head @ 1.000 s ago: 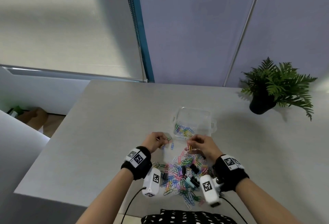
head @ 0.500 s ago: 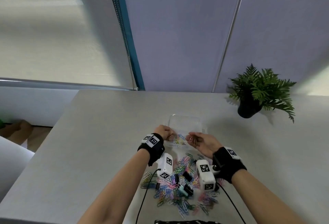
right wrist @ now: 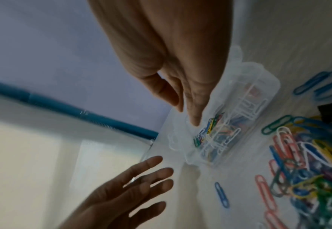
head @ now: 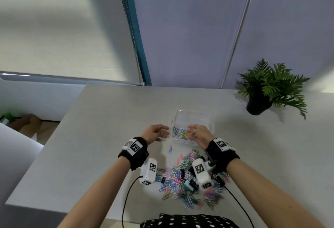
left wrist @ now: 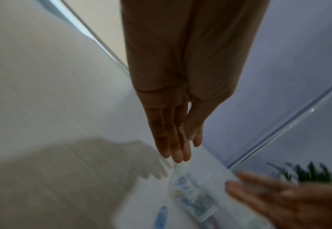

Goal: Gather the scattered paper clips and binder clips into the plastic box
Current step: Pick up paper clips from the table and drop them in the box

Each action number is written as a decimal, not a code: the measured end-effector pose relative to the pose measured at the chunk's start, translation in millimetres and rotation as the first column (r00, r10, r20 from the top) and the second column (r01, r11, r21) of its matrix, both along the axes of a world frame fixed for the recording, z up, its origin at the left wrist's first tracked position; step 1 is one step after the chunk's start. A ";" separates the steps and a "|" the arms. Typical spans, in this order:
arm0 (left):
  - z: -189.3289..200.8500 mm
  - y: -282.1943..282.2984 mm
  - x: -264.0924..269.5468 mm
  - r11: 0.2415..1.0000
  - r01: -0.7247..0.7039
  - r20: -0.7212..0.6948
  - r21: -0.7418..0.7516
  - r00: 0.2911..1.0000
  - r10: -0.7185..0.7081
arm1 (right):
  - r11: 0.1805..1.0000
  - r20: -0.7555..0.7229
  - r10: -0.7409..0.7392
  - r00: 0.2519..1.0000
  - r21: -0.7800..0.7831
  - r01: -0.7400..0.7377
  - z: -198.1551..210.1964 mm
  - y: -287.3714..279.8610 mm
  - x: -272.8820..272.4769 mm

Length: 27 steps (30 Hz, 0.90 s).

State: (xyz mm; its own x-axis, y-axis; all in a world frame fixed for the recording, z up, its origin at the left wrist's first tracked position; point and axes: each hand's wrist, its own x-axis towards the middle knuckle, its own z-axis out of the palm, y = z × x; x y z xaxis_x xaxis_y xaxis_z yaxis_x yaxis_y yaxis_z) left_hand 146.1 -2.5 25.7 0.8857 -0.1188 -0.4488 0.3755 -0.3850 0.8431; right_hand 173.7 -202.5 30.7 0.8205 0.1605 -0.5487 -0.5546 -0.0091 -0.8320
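A clear plastic box (head: pixel 193 114) stands mid-table with several coloured paper clips (head: pixel 180 134) lying in its near half. My left hand (head: pixel 164 133) hovers just left of the box with its fingers straight and holds nothing. My right hand (head: pixel 190 132) is over the box's near right part, fingers spread and empty. In the right wrist view its fingertips (right wrist: pixel 194 122) point down at the clips in the box (right wrist: pixel 259 74). A pile of paper clips and black binder clips (head: pixel 182 179) lies under my wrists. One blue paper clip (head: pixel 170 149) lies alone between pile and box.
A potted green plant (head: pixel 260 99) stands at the table's far right by the wall. The table's left edge (head: pixel 41 148) drops off beside a white chair. Cables run from both wrist cameras toward the near edge.
Both hands went forward from the pile to the box. Their fingers, pinched together before, have straightened, and they hold nothing now. The head view has tilted up a little.
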 end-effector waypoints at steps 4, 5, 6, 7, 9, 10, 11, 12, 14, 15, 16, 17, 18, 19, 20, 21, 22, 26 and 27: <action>-11.1 13.5 -32.8 0.932 0.179 -0.019 0.316 0.983 -0.183 | 0.930 0.256 0.330 0.909 -0.252 -0.267 -5.8 13.9 -15.6; -13.7 15.2 -41.8 0.887 0.239 -0.023 0.396 0.968 -0.250 | 0.872 0.282 0.454 0.845 -0.336 -0.356 -10.1 15.9 -19.4; -17.3 17.0 -50.7 0.837 0.296 -0.039 0.460 0.949 -0.314 | 0.786 0.280 0.582 0.763 -0.435 -0.439 -13.7 17.4 -24.2; -21.5 19.2 -59.6 0.792 0.344 -0.062 0.504 0.929 -0.364 | 0.677 0.257 0.699 0.668 -0.539 -0.501 -18.2 18.7 -28.6; -30.8 22.7 -75.6 0.717 0.399 -0.107 0.572 0.902 -0.418 | 0.439 0.165 0.862 0.479 -0.716 -0.543 -28.2 20.9 -37.8; -35.8 24.3 -81.9 0.682 0.406 -0.113 0.608 0.895 -0.432 | 0.335 0.124 0.910 0.395 -0.782 -0.526 -33.2 22.4 -42.3; -40.0 25.1 -87.1 0.656 0.397 -0.103 0.643 0.893 -0.439 | 0.254 0.090 0.940 0.330 -0.829 -0.498 -38.7 23.8 -46.6; -42.9 25.4 -91.0 0.645 0.374 -0.082 0.667 0.896 -0.436 | 0.192 0.058 0.957 0.285 -0.862 -0.469 -42.7 25.2 -51.3; -45.1 23.3 -94.7 0.652 0.314 -0.039 0.690 0.916 -0.400 | 0.094 0.003 0.973 0.230 -0.917 -0.388 -48.1 28.5 -59.6; -45.0 20.5 -95.5 0.647 0.292 -0.032 0.704 0.924 -0.382 | 0.055 -0.020 0.977 0.212 -0.938 -0.341 -49.2 30.1 -63.4; -44.8 16.9 -96.0 0.636 0.281 -0.036 0.719 0.928 -0.370 | 0.026 -0.040 0.978 0.205 -0.950 -0.310 -50.5 31.8 -66.3; -45.6 13.0 -96.6 0.623 0.278 -0.046 0.731 0.931 -0.361 | 0.014 -0.048 0.977 0.206 -0.957 -0.290 -51.3 33.2 -69.1; -46.9 8.8 -96.9 0.613 0.280 -0.057 0.739 0.932 -0.357 | 0.012 -0.050 0.976 0.210 -0.959 -0.283 -52.2 34.5 -71.3; -48.0 5.3 -97.0 0.602 0.286 -0.072 0.745 0.932 -0.354 | 0.015 -0.047 0.976 0.212 -0.960 -0.279 -52.7 35.4 -73.0; -48.6 2.5 -96.6 0.596 0.288 -0.084 0.750 0.934 -0.347 | 0.019 -0.044 0.975 0.218 -0.959 -0.281 -53.5 36.4 -73.9; -48.2 0.6 -96.0 0.595 0.287 -0.095 0.751 0.938 -0.333 | 0.029 -0.037 0.974 0.224 -0.958 -0.284 -54.3 37.0 -74.5; -47.3 0.1 -95.1 0.596 0.289 -0.104 0.749 0.940 -0.325 | 0.043 -0.027 0.972 0.234 -0.957 -0.288 -54.8 37.4 -75.0; -44.3 5.1 -91.1 0.628 0.308 -0.149 0.715 0.944 -0.293 | 0.093 -0.027 0.951 0.308 -0.925 -0.369 -55.0 35.6 -71.4; -44.1 7.6 -90.1 0.656 0.291 -0.150 0.697 0.953 -0.264 | 0.120 -0.025 0.941 0.338 -0.908 -0.401 -54.2 34.3 -69.6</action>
